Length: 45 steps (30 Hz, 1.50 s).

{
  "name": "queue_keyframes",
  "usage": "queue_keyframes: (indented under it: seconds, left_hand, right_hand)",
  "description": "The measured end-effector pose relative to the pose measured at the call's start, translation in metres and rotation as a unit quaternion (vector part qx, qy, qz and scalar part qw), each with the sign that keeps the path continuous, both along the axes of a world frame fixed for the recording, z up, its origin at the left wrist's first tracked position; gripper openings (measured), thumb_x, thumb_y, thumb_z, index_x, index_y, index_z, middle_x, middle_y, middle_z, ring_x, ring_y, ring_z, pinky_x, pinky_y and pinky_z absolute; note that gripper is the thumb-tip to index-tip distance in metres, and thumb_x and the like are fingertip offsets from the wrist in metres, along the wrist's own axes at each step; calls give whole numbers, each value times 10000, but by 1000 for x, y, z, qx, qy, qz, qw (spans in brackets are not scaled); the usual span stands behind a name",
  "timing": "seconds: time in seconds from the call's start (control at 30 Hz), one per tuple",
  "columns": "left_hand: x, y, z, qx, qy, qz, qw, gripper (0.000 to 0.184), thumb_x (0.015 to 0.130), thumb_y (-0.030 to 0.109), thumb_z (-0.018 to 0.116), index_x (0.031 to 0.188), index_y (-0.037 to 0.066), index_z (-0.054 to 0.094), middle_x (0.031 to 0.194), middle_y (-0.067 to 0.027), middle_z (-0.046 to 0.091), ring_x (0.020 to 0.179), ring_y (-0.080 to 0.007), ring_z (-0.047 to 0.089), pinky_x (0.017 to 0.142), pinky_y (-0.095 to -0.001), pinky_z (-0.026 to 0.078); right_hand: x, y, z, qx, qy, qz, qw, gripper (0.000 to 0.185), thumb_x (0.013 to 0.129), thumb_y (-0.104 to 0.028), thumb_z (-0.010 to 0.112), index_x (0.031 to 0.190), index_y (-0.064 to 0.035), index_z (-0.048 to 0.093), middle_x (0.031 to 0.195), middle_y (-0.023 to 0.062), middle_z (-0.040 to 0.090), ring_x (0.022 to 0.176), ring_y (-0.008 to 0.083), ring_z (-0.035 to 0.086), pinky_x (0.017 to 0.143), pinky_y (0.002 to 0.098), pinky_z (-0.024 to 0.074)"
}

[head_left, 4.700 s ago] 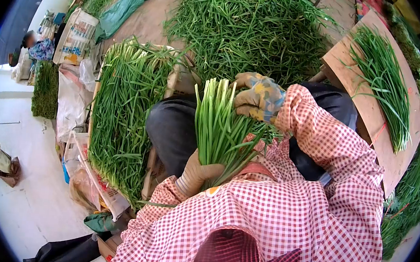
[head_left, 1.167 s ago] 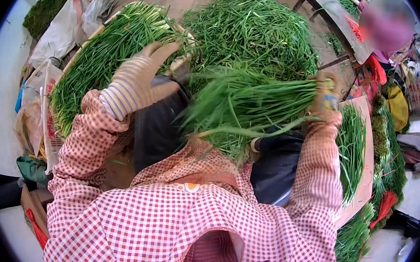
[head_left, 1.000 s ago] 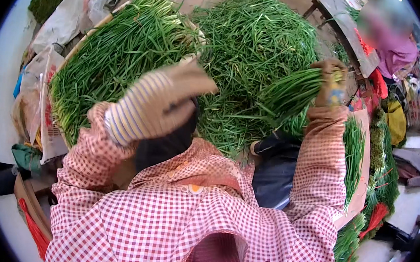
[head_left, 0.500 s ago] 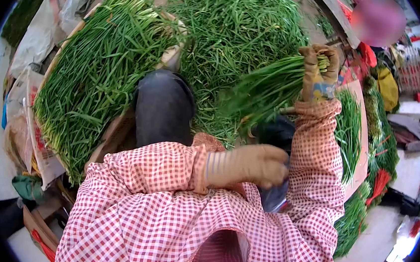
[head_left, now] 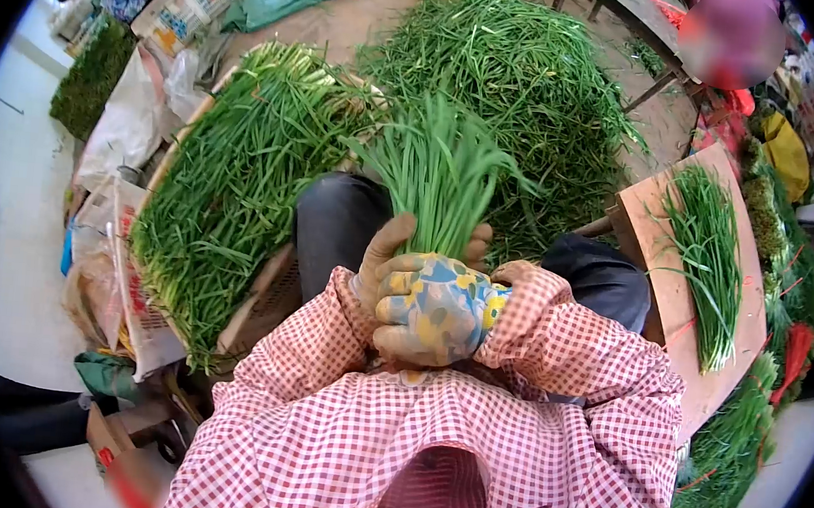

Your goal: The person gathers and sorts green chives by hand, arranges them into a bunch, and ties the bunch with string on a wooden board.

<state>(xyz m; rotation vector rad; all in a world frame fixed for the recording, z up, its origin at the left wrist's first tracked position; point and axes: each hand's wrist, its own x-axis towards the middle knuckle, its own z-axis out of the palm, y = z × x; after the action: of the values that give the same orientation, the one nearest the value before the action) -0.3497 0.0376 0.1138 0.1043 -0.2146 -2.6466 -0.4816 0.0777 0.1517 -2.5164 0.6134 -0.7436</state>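
Note:
Both gloved hands come together in front of my chest around a bunch of garlic chives (head_left: pixel 443 175), whose green leaves fan upward and away from me. My right hand (head_left: pixel 436 305), in a glove with a blue and yellow flower pattern, is closed in front, its fingers wrapped over. Behind it and to the left, my left hand (head_left: pixel 380 252), in a tan glove, also grips the bunch. The lower stem ends are hidden by the gloves. Beyond the hands lies a big loose heap of chives (head_left: pixel 527 100) on the floor.
A crate piled with chives (head_left: pixel 229 190) stands at my left knee. On my right, a board (head_left: pixel 656 227) carries a smaller bundle of chives (head_left: pixel 706 270). Several tied bundles (head_left: pixel 732 466) and red ties (head_left: pixel 795 360) lie beyond it. Another person (head_left: pixel 735 41) is at upper right.
My right hand has brought the chives from the upper right to the middle in front of me. The left hand has risen from my lap and closed on them. The view has shifted.

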Motion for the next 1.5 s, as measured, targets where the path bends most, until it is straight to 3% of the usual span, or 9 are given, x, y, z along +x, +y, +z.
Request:
queue_keyframes:
  seconds: [0.13,0.33,0.67,0.73,0.87,0.97,1.03,1.27,1.5]
  left_hand:
    - [-18,-12,15,-41,-171,36,984,526,883,164,608,1341,-8,414,1219,-159,574,981,-208,643,831,-350,562]
    - [-106,-22,16,-253,-194,-40,947,514,746,76,722,1223,19,541,1143,-113,628,892,-222,660,782,-366,558]
    - [-307,6,75,-705,-129,7,698,888,624,152,864,1293,16,296,1196,-104,557,1091,-185,550,964,-306,439]
    - [-355,-14,31,-761,-127,24,636,1094,576,229,903,1366,4,182,1230,-119,529,1155,-206,504,1004,-321,406]
    - [-373,-9,26,-653,-121,-147,733,1044,667,487,759,1445,109,175,1399,-77,399,1310,-241,336,1128,-426,172]
    - [-381,-15,18,-645,-184,-186,718,879,778,596,616,1433,149,236,1396,-48,421,1320,-241,332,1143,-450,157]
    - [-381,-29,-14,-215,-134,-204,946,708,798,570,593,1335,160,383,1311,-58,493,1266,-197,402,1076,-380,305]
    - [-204,-75,-18,-318,-78,8,945,834,675,430,804,1329,51,453,1272,-66,534,1142,-199,525,1004,-345,421]
    - [-109,-79,-32,-144,18,171,975,706,739,121,705,1376,151,402,1131,-76,602,1001,-246,614,862,-453,531]
  right_hand:
    - [-29,8,30,43,-97,26,994,444,678,-256,809,1010,-29,622,991,142,620,858,241,613,769,338,492]
    - [-146,72,-8,266,-312,-497,764,587,694,-306,846,1114,-24,547,918,75,614,834,132,593,688,311,490]
    - [-263,60,74,-70,-396,-545,736,777,721,-261,824,1297,43,399,1091,149,626,974,243,624,821,358,537]
    - [-326,62,50,265,-775,-151,554,659,752,-193,787,1267,20,435,1083,161,622,952,257,630,802,363,552]
    - [-328,69,-6,23,-436,-575,692,573,738,-79,792,1226,-17,498,1169,127,597,1024,204,596,817,329,551]
    - [-318,46,-11,72,-516,-562,642,566,728,-120,806,1205,-30,515,1089,114,645,982,200,623,805,322,530]
    - [-295,25,7,62,-443,-587,675,595,738,-148,798,1235,-18,497,1093,120,642,993,208,625,832,334,526]
    - [-173,-55,34,180,-84,-594,779,957,667,-460,792,1391,-15,354,1288,235,521,1175,290,547,924,394,482]
    - [-152,-48,66,190,-335,-352,853,567,837,-388,687,1270,-63,518,1195,173,596,1106,278,580,939,377,485]
